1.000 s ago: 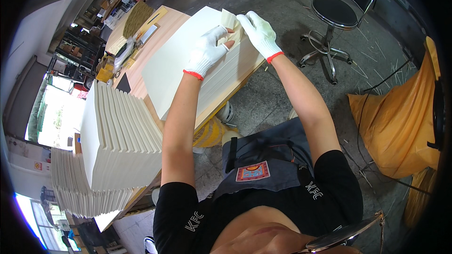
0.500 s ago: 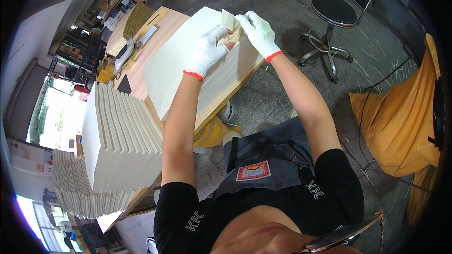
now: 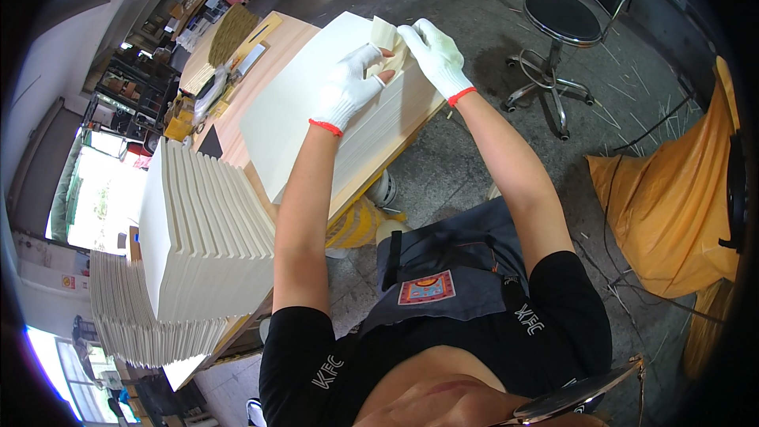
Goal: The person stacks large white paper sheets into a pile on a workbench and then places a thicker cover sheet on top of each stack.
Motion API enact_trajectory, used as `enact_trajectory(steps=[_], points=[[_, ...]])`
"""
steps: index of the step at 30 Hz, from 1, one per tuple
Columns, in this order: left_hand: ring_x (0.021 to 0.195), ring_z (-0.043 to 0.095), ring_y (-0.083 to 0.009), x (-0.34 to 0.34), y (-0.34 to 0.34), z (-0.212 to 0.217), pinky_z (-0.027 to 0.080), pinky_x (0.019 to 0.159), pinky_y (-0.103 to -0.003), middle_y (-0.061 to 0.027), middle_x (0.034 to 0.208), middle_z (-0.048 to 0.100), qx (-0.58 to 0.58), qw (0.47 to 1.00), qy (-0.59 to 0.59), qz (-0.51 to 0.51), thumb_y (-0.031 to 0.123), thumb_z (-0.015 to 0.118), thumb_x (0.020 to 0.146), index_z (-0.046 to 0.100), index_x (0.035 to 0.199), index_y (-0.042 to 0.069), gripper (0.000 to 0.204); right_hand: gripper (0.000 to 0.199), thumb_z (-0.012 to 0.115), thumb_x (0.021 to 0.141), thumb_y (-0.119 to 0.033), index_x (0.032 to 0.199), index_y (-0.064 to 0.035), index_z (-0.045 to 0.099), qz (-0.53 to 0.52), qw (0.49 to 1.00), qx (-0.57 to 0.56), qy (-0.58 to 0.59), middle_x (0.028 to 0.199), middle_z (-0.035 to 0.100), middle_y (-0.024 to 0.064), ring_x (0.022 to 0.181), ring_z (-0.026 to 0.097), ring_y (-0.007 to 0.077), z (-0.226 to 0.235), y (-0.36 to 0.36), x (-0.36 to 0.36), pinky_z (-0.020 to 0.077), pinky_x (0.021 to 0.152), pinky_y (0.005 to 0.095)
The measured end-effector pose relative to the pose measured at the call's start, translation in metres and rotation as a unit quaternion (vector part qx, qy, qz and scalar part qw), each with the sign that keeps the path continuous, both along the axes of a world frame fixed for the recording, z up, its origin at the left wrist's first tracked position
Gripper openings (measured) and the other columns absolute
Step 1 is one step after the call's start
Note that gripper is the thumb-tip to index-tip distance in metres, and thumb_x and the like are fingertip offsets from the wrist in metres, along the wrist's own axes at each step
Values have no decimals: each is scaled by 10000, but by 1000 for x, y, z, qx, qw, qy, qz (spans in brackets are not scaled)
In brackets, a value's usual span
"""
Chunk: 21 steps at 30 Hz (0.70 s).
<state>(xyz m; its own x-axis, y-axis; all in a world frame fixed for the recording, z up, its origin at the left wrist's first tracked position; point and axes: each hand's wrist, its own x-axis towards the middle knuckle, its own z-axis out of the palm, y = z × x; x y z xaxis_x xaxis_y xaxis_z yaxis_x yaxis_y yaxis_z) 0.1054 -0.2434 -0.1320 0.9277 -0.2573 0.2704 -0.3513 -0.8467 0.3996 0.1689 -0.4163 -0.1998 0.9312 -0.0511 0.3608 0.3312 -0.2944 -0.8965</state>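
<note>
A tall stack of large white paper sheets point(image 3: 296, 91) lies on the table. At its far right corner a small bent piece of cream paper point(image 3: 385, 33) sticks up. My left hand point(image 3: 348, 88), in a white knit glove with a red cuff, rests on the stack. Its two bare fingertips are apart and reach the cream paper's left side; no firm hold shows. On the other side, my right hand point(image 3: 436, 54), gloved the same way, has its fingers bent and pressed together against the cream paper at the stack's edge. Its fingertips are partly hidden.
More thick white paper stacks point(image 3: 209, 221) stand at the left, close to my left forearm. Tools and a yellow tape dispenser point(image 3: 180, 115) lie farther back on the wooden table point(image 3: 288, 35). A black stool point(image 3: 561, 17) and an orange sack point(image 3: 660, 205) stand to the right.
</note>
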Motion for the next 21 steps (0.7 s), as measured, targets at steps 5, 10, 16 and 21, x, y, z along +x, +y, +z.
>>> enact_trajectory(steps=[5,10,16,21], points=[[1041,663,-229,0,0,1,502,932,-356,-131,1131,712,-16,999,30,4,232,674,932,663,1278,178,350,513,518,954,-617,961,-120,641,12,1000,0,12,862,684,100,849,672,293,4,-1,-3,485,779,389],[1035,662,-237,-3,-1,1,501,937,-353,-156,1122,699,-29,999,16,4,158,554,975,644,1325,196,364,570,541,918,-675,925,-111,627,24,999,-26,21,846,690,91,845,679,276,8,-6,-5,486,764,386],[982,674,-266,-1,3,-1,510,884,-362,-165,1086,704,-18,1000,-1,-3,154,524,998,684,1220,162,274,461,550,933,-575,963,-125,644,-1,922,-383,-57,858,704,99,843,697,283,16,-33,-6,531,748,429],[976,673,-247,3,1,-4,511,887,-355,-137,1072,710,-13,1000,-15,0,163,575,974,698,1162,138,226,357,471,997,-460,998,-134,616,26,889,-398,-226,922,699,107,881,676,341,21,-33,10,529,761,475]])
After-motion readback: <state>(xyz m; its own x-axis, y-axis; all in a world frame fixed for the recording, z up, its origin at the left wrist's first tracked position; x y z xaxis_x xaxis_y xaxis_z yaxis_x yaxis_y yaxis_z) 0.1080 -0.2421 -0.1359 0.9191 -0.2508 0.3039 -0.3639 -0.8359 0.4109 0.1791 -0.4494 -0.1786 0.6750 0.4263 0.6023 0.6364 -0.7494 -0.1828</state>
